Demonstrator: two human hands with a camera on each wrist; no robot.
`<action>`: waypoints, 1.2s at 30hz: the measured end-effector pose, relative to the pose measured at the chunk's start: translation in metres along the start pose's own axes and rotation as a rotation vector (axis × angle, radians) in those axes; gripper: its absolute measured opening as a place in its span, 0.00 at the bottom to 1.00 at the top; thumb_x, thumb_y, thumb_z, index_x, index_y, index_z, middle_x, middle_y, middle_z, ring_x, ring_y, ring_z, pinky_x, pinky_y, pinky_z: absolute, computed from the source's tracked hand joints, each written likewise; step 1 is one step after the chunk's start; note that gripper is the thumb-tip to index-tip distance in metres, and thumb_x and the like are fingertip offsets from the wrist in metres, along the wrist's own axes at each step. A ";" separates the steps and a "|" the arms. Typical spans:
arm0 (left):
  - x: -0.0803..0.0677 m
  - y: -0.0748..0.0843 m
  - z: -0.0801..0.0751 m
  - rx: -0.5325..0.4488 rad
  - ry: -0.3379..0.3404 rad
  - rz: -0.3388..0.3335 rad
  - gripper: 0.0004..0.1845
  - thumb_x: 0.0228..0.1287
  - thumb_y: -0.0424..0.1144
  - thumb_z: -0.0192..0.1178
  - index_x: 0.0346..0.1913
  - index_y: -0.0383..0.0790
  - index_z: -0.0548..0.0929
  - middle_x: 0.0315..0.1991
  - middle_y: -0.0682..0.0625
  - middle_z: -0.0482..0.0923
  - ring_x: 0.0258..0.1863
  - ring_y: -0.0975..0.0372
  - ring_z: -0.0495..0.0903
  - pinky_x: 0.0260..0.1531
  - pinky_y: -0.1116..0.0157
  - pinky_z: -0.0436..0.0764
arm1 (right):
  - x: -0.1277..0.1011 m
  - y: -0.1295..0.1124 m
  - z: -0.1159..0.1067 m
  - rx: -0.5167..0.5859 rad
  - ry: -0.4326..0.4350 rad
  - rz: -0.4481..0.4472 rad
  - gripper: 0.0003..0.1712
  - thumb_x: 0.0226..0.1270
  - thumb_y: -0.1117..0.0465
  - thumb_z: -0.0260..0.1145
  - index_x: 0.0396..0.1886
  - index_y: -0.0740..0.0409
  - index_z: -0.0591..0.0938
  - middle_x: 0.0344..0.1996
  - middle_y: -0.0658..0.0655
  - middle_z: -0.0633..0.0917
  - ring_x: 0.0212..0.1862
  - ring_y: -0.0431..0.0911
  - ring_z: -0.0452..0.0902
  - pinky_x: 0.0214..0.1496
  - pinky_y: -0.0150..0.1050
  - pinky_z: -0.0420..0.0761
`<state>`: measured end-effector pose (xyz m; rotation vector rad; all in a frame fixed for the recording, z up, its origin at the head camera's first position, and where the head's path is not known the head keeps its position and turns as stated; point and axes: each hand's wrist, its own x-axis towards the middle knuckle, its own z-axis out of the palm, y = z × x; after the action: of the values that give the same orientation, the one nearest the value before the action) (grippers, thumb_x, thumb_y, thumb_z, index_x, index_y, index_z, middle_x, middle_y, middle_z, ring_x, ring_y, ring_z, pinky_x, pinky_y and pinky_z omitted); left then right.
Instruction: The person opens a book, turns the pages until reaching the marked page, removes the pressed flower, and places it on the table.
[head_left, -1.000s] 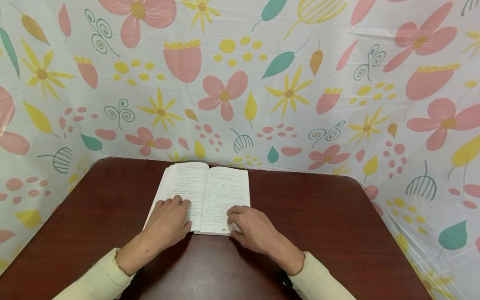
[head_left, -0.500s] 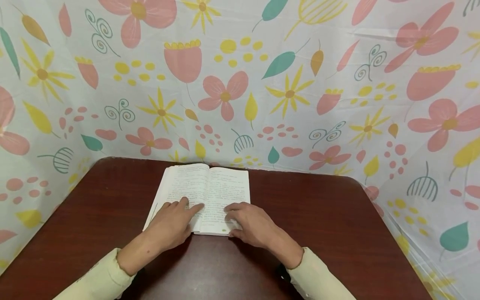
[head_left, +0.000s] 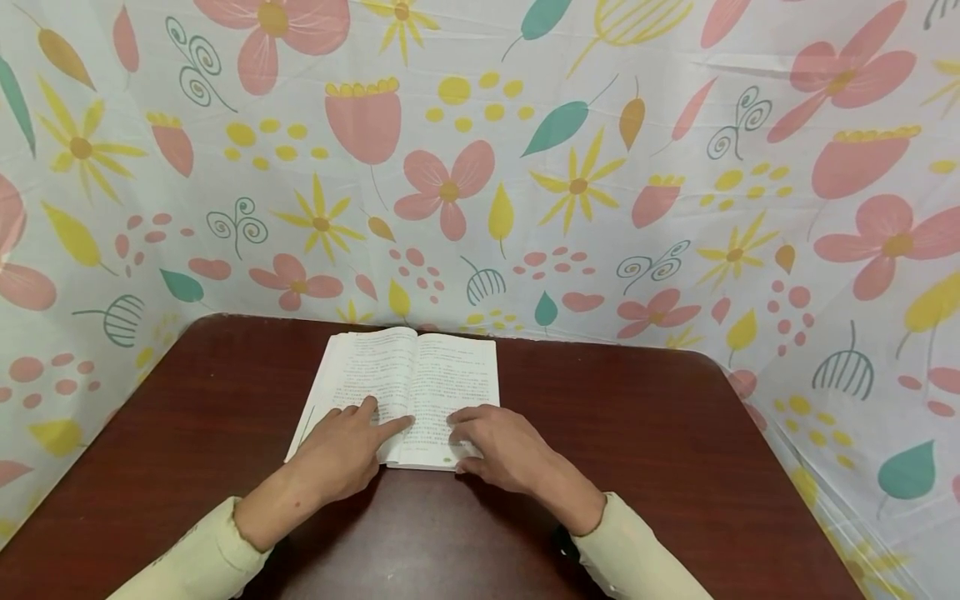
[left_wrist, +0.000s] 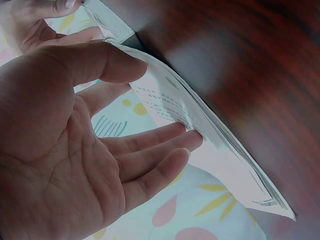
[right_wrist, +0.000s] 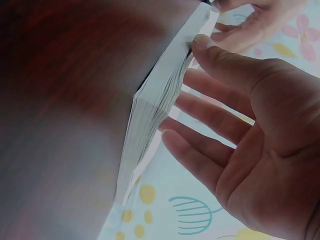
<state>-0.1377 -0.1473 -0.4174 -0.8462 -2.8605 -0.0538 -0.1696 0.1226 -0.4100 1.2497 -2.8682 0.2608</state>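
An open book (head_left: 450, 375) with printed pages lies flat on the dark red-brown table. My left hand (head_left: 341, 450) rests over the lower left page, its index finger stretched toward the spine. In the left wrist view, the relaxed fingertips (left_wrist: 192, 137) of that hand lie against the page and the thumb is at its lower edge. My right hand (head_left: 506, 450) spreads over the lower right corner of the book. The right wrist view shows its fingers loosely extended over the page and its thumb (right_wrist: 202, 42) at the edge of the page block (right_wrist: 150, 112).
The table (head_left: 622, 442) reaches back to a floral cloth (head_left: 480, 167) that hangs behind it and along both sides. Pale sleeves (head_left: 217, 542) cover both forearms, which come in from the front edge.
My left index finger has stretched out to the right, from the left page to the book's spine. The right hand has shifted slightly left on the page. The book stays in place.
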 end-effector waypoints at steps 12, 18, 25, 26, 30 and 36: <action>0.000 -0.002 0.002 0.030 0.029 0.024 0.37 0.56 0.35 0.72 0.72 0.42 0.78 0.47 0.39 0.78 0.30 0.50 0.79 0.34 0.54 0.81 | -0.003 0.003 -0.002 -0.053 0.104 -0.158 0.12 0.71 0.70 0.69 0.31 0.50 0.88 0.47 0.46 0.90 0.51 0.41 0.87 0.51 0.36 0.85; 0.001 0.000 0.000 0.027 0.087 0.004 0.26 0.57 0.36 0.70 0.58 0.28 0.81 0.41 0.41 0.78 0.34 0.51 0.81 0.34 0.54 0.80 | -0.001 0.003 0.000 -0.079 0.292 -0.015 0.16 0.66 0.60 0.77 0.52 0.56 0.86 0.62 0.57 0.84 0.65 0.51 0.79 0.69 0.48 0.77; 0.005 0.003 -0.002 -0.019 0.125 -0.027 0.18 0.63 0.44 0.73 0.46 0.32 0.84 0.42 0.43 0.79 0.36 0.51 0.82 0.36 0.53 0.82 | 0.000 0.000 0.001 0.232 0.460 0.247 0.56 0.58 0.60 0.83 0.80 0.67 0.62 0.77 0.70 0.64 0.79 0.63 0.60 0.73 0.56 0.73; 0.005 0.003 -0.002 -0.036 0.122 -0.033 0.21 0.63 0.46 0.74 0.49 0.32 0.85 0.45 0.42 0.79 0.38 0.50 0.82 0.38 0.52 0.82 | 0.001 -0.001 0.001 0.285 0.470 0.267 0.56 0.58 0.60 0.83 0.80 0.67 0.61 0.77 0.71 0.63 0.80 0.63 0.58 0.73 0.57 0.73; 0.007 0.006 -0.002 -0.151 0.103 -0.052 0.38 0.60 0.57 0.77 0.63 0.31 0.82 0.54 0.42 0.79 0.47 0.49 0.82 0.47 0.50 0.82 | 0.001 -0.007 0.002 0.660 0.401 0.318 0.54 0.66 0.60 0.77 0.83 0.67 0.56 0.77 0.70 0.65 0.77 0.63 0.65 0.71 0.57 0.76; 0.011 0.011 0.001 -0.251 0.156 -0.079 0.48 0.56 0.65 0.76 0.70 0.34 0.77 0.53 0.46 0.80 0.49 0.52 0.82 0.51 0.50 0.81 | 0.001 -0.025 0.001 1.289 0.166 0.235 0.40 0.81 0.62 0.63 0.85 0.58 0.55 0.76 0.66 0.69 0.74 0.59 0.73 0.66 0.49 0.81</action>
<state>-0.1412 -0.1323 -0.4171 -0.7335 -2.7742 -0.4756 -0.1520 0.1044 -0.4068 0.7427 -2.5396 2.2848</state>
